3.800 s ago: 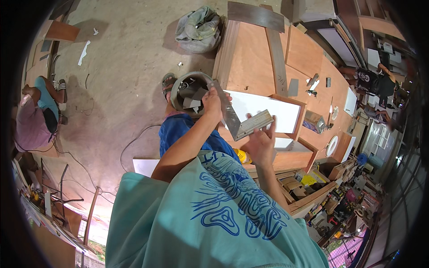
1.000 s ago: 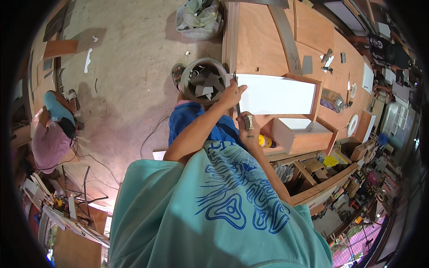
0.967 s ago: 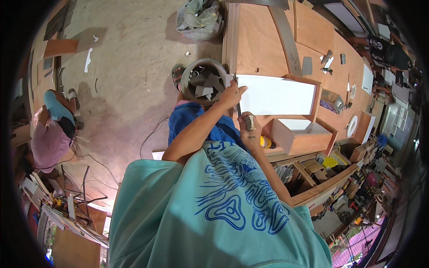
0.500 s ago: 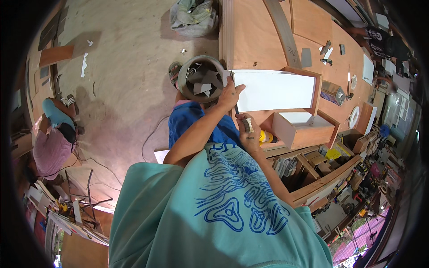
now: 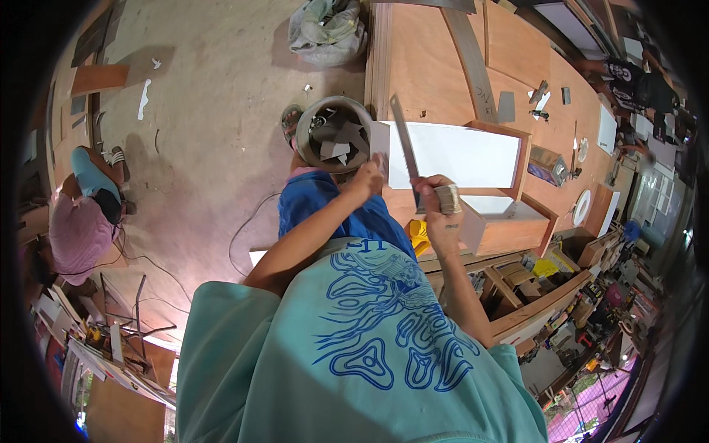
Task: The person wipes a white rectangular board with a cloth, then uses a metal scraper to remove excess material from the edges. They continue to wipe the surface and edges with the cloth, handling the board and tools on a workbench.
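My right hand grips a metal carpenter's square by its ribbed stock, its blade angled up over a long white-faced panel. My left hand is lower left of the blade, its fingers closed at a narrow grey board piece; their exact grip is partly hidden. That piece stands beside a round bucket containing dark offcuts and small items. Right of my hands is an open wooden drawer box. A yellow object shows partly below my right hand.
A wide plywood work surface holds boards and small tools. A grey sack lies on the floor. A co-worker crouches at left; another person is at upper right. A cable crosses the floor; cluttered shelving is at lower right.
Since half a second ago, my right hand has moved up and right with the square, swinging its blade away from the grey piece. My left hand has dropped lower and slightly left.
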### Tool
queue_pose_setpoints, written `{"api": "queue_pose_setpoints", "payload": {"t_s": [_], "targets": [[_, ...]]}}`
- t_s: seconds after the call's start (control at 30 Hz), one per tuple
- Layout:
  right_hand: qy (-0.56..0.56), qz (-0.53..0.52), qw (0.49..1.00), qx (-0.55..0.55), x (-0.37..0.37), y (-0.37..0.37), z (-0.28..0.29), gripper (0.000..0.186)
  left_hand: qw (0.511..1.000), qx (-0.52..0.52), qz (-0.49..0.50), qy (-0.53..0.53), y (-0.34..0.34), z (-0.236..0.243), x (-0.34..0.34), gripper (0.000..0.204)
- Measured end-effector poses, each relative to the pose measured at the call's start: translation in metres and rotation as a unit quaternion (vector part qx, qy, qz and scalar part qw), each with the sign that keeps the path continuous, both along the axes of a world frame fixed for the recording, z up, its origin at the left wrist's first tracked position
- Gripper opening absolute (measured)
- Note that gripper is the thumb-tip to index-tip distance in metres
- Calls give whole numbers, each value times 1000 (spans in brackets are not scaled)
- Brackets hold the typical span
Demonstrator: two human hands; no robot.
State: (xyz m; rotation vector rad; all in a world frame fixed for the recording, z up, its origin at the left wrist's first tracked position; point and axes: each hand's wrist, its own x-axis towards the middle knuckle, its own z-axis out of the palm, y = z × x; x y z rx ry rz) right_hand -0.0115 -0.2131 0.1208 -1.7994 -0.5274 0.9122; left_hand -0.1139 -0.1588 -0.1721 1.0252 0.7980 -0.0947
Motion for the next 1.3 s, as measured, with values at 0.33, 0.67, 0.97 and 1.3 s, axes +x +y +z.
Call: {"api": "queue_pose_setpoints", "payload": {"t_s": [0.33, 0.67, 0.97, 1.3], "targets": [[-34, 87, 995, -44, 4, 6, 6, 10, 994, 98, -36, -16, -48, 111, -2, 90], [-50, 105, 987, -115, -4, -18, -26, 7, 987, 142, 12, 69, -25, 93, -29, 40], [-82, 108, 987, -91, -13, -26, -33, 9, 962, -134, 224, -79, -16, 83, -6, 34], [-5, 45, 999, -13, 18, 13, 24, 10, 994, 47, 55, 85, -37, 93, 31, 74]]}}
